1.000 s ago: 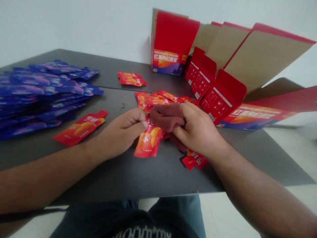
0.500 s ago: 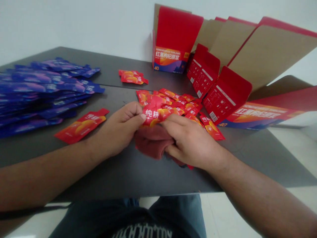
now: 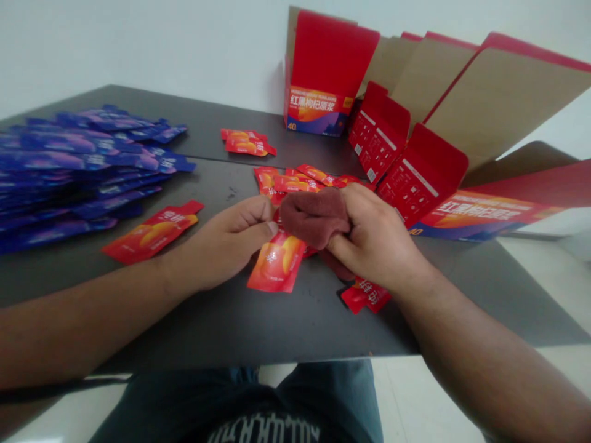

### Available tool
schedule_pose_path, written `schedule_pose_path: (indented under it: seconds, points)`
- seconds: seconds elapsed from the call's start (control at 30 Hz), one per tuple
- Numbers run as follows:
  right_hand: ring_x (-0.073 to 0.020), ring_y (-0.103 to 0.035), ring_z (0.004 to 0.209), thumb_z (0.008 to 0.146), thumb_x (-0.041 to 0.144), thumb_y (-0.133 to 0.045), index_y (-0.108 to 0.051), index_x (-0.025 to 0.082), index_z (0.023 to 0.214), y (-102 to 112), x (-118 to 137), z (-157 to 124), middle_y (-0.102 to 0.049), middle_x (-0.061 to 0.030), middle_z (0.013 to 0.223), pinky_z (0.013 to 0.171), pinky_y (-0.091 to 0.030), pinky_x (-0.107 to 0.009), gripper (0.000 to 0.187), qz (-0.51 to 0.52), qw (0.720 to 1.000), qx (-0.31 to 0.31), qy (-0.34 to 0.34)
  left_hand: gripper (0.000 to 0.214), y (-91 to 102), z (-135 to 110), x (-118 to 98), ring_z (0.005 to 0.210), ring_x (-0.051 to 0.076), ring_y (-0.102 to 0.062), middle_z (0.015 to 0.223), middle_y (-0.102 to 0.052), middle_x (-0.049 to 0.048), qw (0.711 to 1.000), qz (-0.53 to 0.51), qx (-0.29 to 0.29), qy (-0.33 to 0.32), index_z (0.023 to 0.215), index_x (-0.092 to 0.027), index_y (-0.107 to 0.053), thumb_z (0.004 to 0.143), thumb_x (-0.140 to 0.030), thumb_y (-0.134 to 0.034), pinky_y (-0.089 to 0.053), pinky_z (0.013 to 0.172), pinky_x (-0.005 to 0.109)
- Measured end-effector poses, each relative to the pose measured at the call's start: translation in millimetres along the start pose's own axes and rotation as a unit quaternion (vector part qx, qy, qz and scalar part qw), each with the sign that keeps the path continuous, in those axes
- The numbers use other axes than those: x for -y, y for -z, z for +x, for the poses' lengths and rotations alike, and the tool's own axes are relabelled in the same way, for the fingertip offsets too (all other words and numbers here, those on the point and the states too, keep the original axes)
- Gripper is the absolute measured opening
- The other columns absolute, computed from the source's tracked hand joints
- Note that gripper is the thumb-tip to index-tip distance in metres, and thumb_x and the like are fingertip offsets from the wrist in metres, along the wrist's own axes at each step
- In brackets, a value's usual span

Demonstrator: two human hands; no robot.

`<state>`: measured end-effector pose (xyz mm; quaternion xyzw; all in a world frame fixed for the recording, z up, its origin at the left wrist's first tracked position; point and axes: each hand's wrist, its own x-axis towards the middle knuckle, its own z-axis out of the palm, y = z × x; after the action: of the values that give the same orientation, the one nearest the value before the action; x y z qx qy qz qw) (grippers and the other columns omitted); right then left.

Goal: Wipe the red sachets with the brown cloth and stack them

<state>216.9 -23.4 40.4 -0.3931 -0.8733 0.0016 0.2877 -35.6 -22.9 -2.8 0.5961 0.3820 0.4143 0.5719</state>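
Observation:
My left hand point(image 3: 242, 237) pinches the upper end of a red and orange sachet point(image 3: 277, 264), whose lower part hangs over the dark table point(image 3: 221, 332). A folded brown cloth point(image 3: 314, 215) is gripped in my right hand point(image 3: 376, 237), over the top of that sachet and close to my left fingers. Whether the cloth presses on the sachet cannot be made out. Behind my hands lies a heap of red sachets point(image 3: 265, 178), partly covered by the cloth and my right hand. Another red sachet point(image 3: 369, 296) lies below my right wrist.
A single red sachet point(image 3: 154, 232) lies beside my left forearm, and a few more red sachets point(image 3: 247, 144) farther back. Blue sachets point(image 3: 92, 157) are piled at the left. Open red cartons stand at the back point(image 3: 318, 111) and right point(image 3: 480, 212), flaps raised.
My right hand has moved the cloth up and to the right, from below the sachet to over its top. The sachet's lower part now shows, hanging toward me.

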Motion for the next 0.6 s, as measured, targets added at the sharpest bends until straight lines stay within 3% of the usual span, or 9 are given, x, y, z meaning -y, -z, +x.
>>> schedule_pose_path:
  seconds: [0.17,0.3,0.6]
  points:
    - [-0.0286,-0.068,0.097,0.089,0.021,-0.067,-0.061,0.024,0.100,2,-6,4,-0.071,-0.0077,0.101,0.086,-0.056,-0.043,0.013,0.001,0.998,-0.027,-0.049,0.016,3.0,-2,-4,0.063,0.017,-0.052,0.073,-0.060,-0.0021,0.997,0.080,0.003,-0.021,0.085,-0.024,-0.059,0.099,-0.028,-0.066,-0.041,0.060,0.031]
    - [-0.0282,-0.068,0.097,0.085,0.017,-0.066,-0.060,0.023,0.097,3,-5,4,-0.070,-0.0077,0.102,0.087,-0.057,-0.043,0.015,0.005,1.000,-0.006,-0.023,0.019,2.0,-4,-10,0.064,0.017,-0.049,0.072,-0.057,-0.0016,0.988,0.149,-0.004,-0.046,0.080,-0.023,-0.058,0.097,-0.028,-0.065,-0.038,0.060,0.032]
    - [-0.0290,-0.068,0.096,0.085,0.018,-0.068,-0.064,0.022,0.098,5,-7,4,-0.070,-0.0084,0.100,0.085,-0.056,-0.043,0.014,-0.006,0.999,-0.006,-0.039,0.020,4.2,-4,-7,0.063,0.016,-0.046,0.071,-0.053,-0.0028,0.986,0.159,-0.009,-0.051,0.081,-0.023,-0.055,0.100,-0.026,-0.062,-0.036,0.059,0.031]
